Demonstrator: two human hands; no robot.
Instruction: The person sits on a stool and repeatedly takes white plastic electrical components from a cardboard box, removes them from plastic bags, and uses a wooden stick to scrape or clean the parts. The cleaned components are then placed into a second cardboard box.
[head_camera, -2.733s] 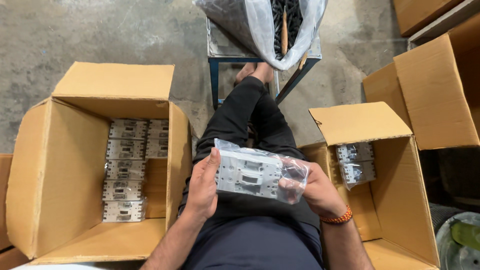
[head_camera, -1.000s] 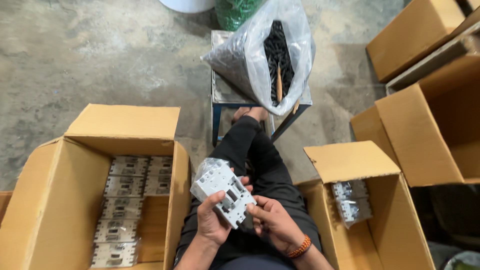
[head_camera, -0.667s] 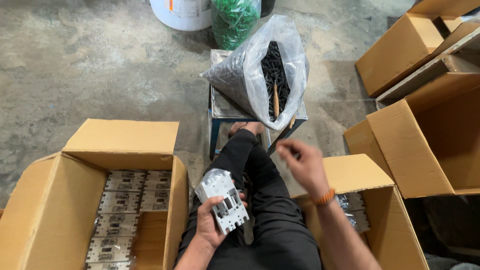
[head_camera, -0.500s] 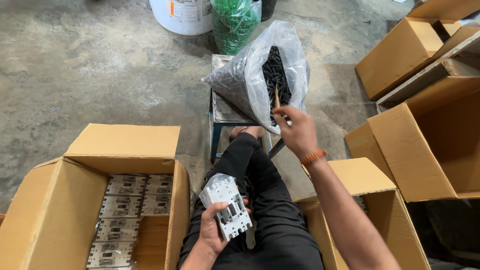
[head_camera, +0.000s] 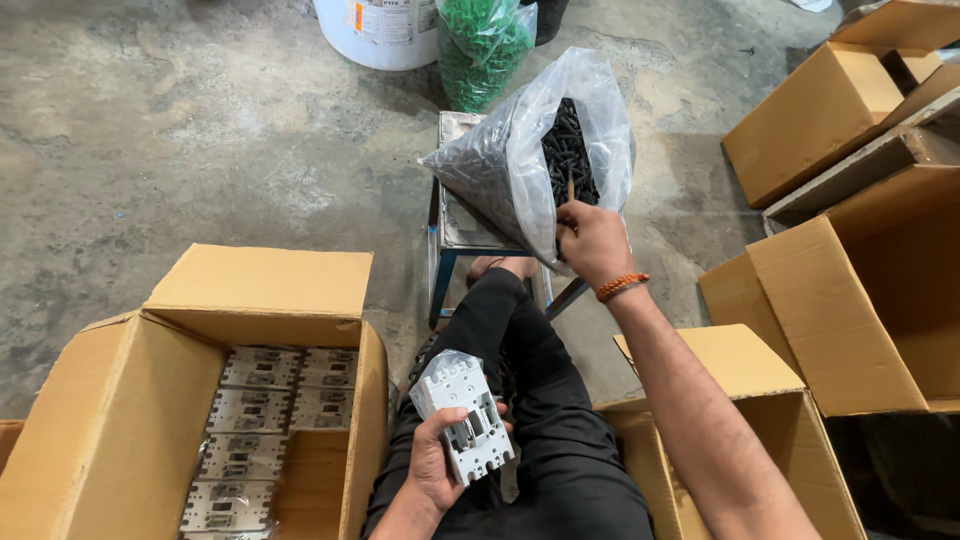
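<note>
My left hand (head_camera: 437, 462) holds a white, ribbed electrical unit (head_camera: 464, 414) over my lap, with a bit of clear wrap at its top end. My right hand (head_camera: 592, 240) is stretched forward to the mouth of a clear plastic bag (head_camera: 510, 160) full of small black parts. The fingers are closed at the bag's opening around a thin wooden stick (head_camera: 571, 189) that pokes up from the parts. The bag rests on a small metal stool (head_camera: 452, 222) in front of my legs.
An open cardboard box (head_camera: 150, 400) on my left holds rows of the same white units (head_camera: 262, 415). Another open box (head_camera: 760, 420) sits at my right, larger boxes (head_camera: 860, 270) beyond it. A white bucket (head_camera: 380, 30) and a green-filled bag (head_camera: 487, 45) stand farther off.
The clear wrap came off most of the unit, which now stays in my left hand alone. My right hand left the unit and reached forward into the bag of black parts.
</note>
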